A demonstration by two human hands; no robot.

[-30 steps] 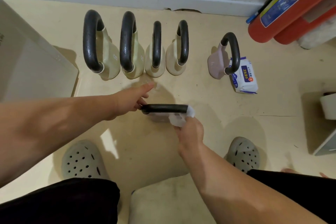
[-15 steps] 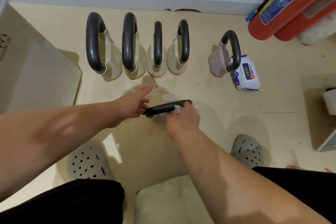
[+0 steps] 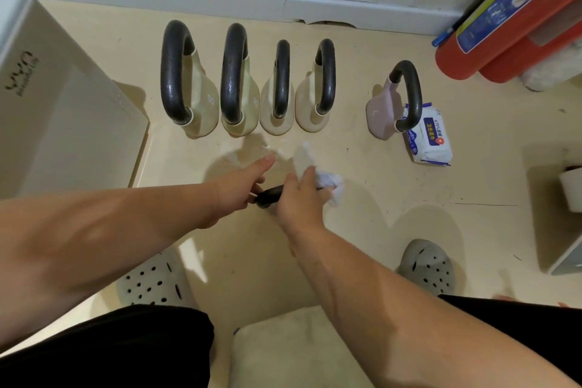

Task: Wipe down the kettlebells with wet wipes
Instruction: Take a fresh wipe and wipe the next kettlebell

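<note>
A small kettlebell with a black handle (image 3: 267,195) sits on the floor right in front of me, mostly hidden under my hands. My left hand (image 3: 239,186) pinches the left end of its handle, index finger stretched out. My right hand (image 3: 299,198) presses a crumpled white wet wipe (image 3: 327,183) over the handle's right part. Several cream kettlebells (image 3: 189,85) with black handles stand in a row near the wall. A pale pink kettlebell (image 3: 382,113) stands apart to their right, beside a white and blue wet wipe pack (image 3: 430,138).
A white box (image 3: 56,116) stands at the left. A red fire extinguisher (image 3: 504,19) leans at the upper right. A white object (image 3: 571,192) sits at the right edge. My grey clogs (image 3: 428,264) and a cream cushion (image 3: 283,350) lie below.
My right hand has slid the wipe from the handle's right end over its top and middle. The left hand has kept its hold on the left end.
</note>
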